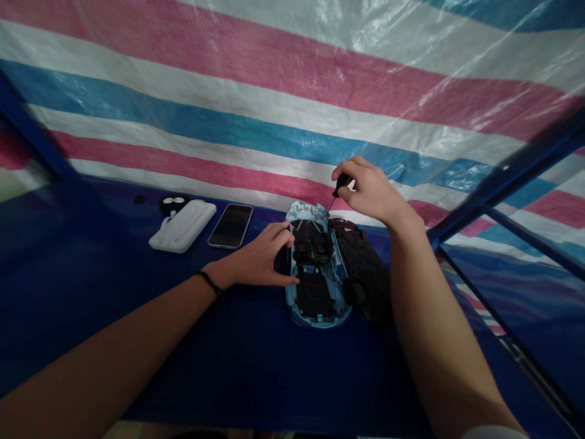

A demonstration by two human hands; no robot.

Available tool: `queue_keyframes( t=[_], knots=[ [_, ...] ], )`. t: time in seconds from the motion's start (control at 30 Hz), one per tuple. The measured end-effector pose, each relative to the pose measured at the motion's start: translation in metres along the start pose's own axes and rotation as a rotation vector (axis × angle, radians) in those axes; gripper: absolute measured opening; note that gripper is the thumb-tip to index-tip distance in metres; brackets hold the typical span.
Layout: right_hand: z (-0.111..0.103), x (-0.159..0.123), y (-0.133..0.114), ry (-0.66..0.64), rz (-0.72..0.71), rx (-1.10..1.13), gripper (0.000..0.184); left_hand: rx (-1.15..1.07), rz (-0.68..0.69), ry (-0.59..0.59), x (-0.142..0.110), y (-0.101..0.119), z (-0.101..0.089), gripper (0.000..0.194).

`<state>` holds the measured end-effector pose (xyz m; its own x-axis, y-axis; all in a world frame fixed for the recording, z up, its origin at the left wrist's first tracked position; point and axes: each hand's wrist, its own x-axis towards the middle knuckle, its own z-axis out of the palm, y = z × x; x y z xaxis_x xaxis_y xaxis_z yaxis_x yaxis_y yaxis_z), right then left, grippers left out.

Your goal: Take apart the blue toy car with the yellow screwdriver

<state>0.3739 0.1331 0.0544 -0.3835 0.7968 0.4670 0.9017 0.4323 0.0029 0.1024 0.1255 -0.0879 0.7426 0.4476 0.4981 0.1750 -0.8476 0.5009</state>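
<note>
An opened light-blue toy car body point(315, 311) lies on the blue sheet with its inside facing up. A small green circuit board point(319, 250) and thin red wires show inside it. My left hand point(260, 256) grips the car's near side with spread fingers. My right hand point(365, 190) is shut on a black-handled precision screwdriver point(342, 185), whose thin tip points down at the car's front end. Just right of the body lies a black car chassis part point(363, 268) with a wheel.
A white power bank point(183, 225), a dark smartphone point(231, 225) and a small black fuzzy figure with eyes point(173, 204) lie to the left on the blue sheet point(91, 244). A striped tarp point(256, 110) forms the back wall. A blue frame bar point(507, 180) runs along the right.
</note>
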Motion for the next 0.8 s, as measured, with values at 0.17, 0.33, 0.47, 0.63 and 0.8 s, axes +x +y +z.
queue_keyframes(
  t=[0.17,0.33,0.47,0.63,0.8],
  knots=[
    [-0.0006,-0.0013,-0.0023,0.036,0.069,-0.089,0.022,0.005,-0.014,-0.007,-0.0004,-0.0007,0.0000,0.058],
    [0.0005,-0.0013,-0.0039,0.057,0.054,-0.051,0.023,0.020,-0.002,-0.015,-0.0007,-0.0006,-0.0003,0.058],
    [-0.0003,-0.0011,-0.0063,0.066,0.055,-0.069,0.021,0.028,-0.001,-0.017,-0.0008,-0.0009,-0.0001,0.057],
    [-0.0022,-0.0011,-0.0061,0.025,0.023,0.001,0.024,0.024,-0.003,-0.019,-0.0003,0.0003,-0.0006,0.059],
    [-0.0012,-0.0013,-0.0056,0.048,0.047,-0.034,0.021,0.028,0.023,-0.004,-0.0003,-0.0001,-0.0003,0.059]
  ],
)
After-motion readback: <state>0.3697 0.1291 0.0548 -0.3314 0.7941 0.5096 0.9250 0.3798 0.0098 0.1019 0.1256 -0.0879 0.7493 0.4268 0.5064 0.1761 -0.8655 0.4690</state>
